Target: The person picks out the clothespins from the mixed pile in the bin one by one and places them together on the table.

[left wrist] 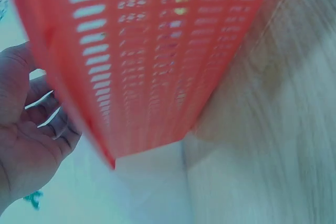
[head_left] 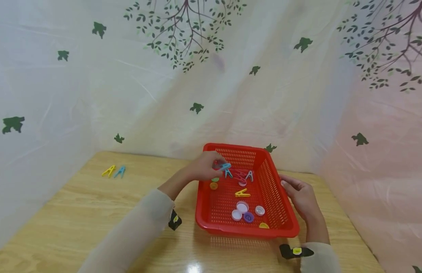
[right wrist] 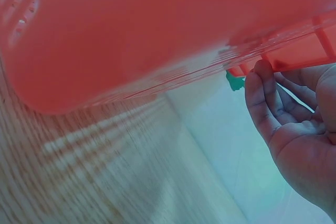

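Note:
A red plastic basket (head_left: 248,229) with slotted walls stands on the table. My left hand (head_left: 207,166) reaches over its left rim and pinches a blue clothespin (head_left: 225,166) above the inside. In the left wrist view the basket's rim hides part of that hand's fingers. My right hand (head_left: 301,195) grips the right rim, its fingertips (right wrist: 264,70) curled under the edge. Inside lie a yellow clothespin (head_left: 243,193), a second blue clothespin (head_left: 228,173), pink clothespins (head_left: 240,175) and a pale clothespin (head_left: 250,176). Several bottle caps sit there too, among them a purple cap (head_left: 248,217).
Left of the basket, a yellow clothespin (head_left: 109,171) and a blue clothespin (head_left: 120,171) lie side by side on the wooden table (head_left: 95,212). A pale curtain (head_left: 146,94) with printed leaves hangs behind the table and along both sides.

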`<act>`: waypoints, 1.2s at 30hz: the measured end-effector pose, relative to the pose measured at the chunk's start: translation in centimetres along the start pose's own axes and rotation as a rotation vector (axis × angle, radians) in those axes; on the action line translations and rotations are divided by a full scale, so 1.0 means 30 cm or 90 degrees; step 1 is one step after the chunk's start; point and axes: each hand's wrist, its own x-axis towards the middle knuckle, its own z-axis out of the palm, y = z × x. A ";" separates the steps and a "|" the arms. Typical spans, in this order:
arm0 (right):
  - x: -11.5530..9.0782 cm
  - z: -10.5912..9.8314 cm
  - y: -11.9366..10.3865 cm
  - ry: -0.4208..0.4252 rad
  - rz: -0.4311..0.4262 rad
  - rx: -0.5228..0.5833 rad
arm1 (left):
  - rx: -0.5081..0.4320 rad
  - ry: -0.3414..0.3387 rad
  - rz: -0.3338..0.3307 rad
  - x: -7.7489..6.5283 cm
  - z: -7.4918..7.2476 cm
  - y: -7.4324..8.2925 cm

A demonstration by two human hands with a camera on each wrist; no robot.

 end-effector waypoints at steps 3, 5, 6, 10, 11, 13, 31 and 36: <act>-0.001 0.003 -0.003 -0.003 0.002 0.002 | 0.019 0.030 -0.007 -0.020 -0.037 -0.024; 0.000 0.003 -0.004 -0.003 -0.001 0.001 | 0.033 0.051 -0.011 -0.033 -0.063 -0.041; -0.001 0.003 -0.004 -0.002 0.000 0.001 | 0.039 0.060 -0.015 -0.040 -0.076 -0.050; -0.002 0.008 -0.002 -0.001 0.004 0.003 | 0.089 0.087 -0.045 -0.073 -0.121 -0.100; -0.002 0.009 -0.001 0.000 0.007 0.005 | 0.108 0.093 -0.057 -0.084 -0.131 -0.115; -0.003 0.013 0.000 0.002 0.010 0.006 | 0.143 0.104 -0.077 -0.108 -0.149 -0.147; -0.007 0.012 -0.004 0.008 -0.001 0.013 | 0.158 0.168 -0.157 -0.335 -0.239 -0.444; -0.009 0.016 -0.008 0.010 0.000 0.007 | 0.143 0.180 -0.211 -0.392 -0.270 -0.495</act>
